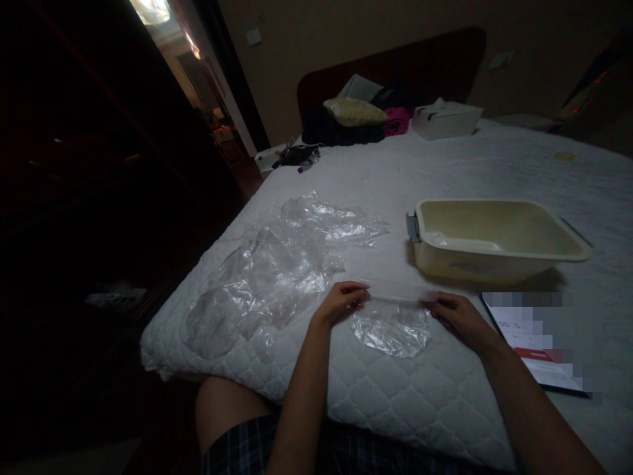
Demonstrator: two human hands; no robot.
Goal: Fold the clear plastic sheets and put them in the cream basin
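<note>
A small clear plastic bag [393,328] hangs over the front part of the white quilted bed [376,389]. Its upper edge is stretched between my two hands. My left hand [346,298] pinches the left corner of that edge, and my right hand [452,315] pinches the right corner. Left of my left hand, a heap of crumpled clear plastic bags [281,264] spreads over the bed. Beyond my right hand stands a cream plastic tub [499,258] with grey handles; something clear lies inside it.
A tablet [534,353] with a lit, partly blurred screen lies right of my right hand. At the headboard [435,63] are a beige pillow [355,111], a pink roll [396,121] and a white box [445,121]. The bed's left edge drops to dark floor.
</note>
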